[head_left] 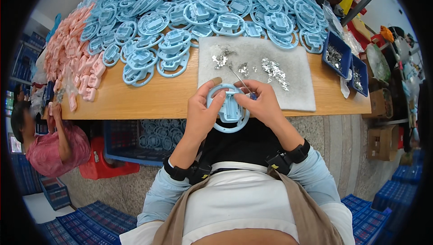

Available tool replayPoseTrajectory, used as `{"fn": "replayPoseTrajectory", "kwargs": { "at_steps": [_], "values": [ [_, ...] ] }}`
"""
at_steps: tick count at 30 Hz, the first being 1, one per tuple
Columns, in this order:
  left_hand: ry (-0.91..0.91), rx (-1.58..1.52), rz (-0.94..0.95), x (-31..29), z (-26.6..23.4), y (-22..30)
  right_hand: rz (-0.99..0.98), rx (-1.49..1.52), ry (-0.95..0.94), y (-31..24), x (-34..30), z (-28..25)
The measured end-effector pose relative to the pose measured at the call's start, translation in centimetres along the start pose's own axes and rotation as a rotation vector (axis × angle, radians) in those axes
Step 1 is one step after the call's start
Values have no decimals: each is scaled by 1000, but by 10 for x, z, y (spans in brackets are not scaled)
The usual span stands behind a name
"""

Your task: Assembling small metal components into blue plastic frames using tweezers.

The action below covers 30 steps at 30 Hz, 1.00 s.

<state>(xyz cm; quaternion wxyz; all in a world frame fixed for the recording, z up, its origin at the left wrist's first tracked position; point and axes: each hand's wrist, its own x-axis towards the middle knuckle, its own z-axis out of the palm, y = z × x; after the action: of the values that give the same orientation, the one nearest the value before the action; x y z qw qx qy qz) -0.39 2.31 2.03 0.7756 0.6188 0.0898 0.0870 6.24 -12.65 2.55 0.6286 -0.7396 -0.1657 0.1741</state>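
Note:
Over the table's front edge I hold a light blue plastic toy steering wheel shell (232, 111), its hollow side facing me. My left hand (204, 106) is closed on the ring's left side, thumb inside near the top; a tan cover sits on one fingertip. My right hand (263, 102) is closed at the upper right of the shell and also holds a thin metal-shafted tool (237, 77) with a dark blue handle, shaft pointing away over the pad. Behind my hands lies a whitish pad (295, 67) bearing small silver metal pieces (275, 72) in loose clusters.
A big heap of light blue shells (189, 13) covers the table's back; pink plastic parts (74, 53) lie at the left. Blue trays (337, 54) of small metal pieces stand at the right. A co-worker (56, 148) sits left, beside a red stool (101, 161) and a blue crate (135, 155).

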Motion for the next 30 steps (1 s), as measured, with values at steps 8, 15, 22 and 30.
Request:
{"fn": "replayPoseTrajectory", "kwargs": {
  "at_steps": [8, 15, 22, 30],
  "values": [
    [11, -221, -168, -7, -17, 4, -57, -177, 59, -15, 3, 16],
    [-57, -440, -453, -29, -43, 2, -96, -219, -13, -23, -2, 38],
    [113, -263, -306, -54, -57, 10, -224, -233, -190, -22, 2, 63],
    [376, -155, -229, -101, -92, -17, -516, -308, -496, 4, -7, 94]
  ]
}}
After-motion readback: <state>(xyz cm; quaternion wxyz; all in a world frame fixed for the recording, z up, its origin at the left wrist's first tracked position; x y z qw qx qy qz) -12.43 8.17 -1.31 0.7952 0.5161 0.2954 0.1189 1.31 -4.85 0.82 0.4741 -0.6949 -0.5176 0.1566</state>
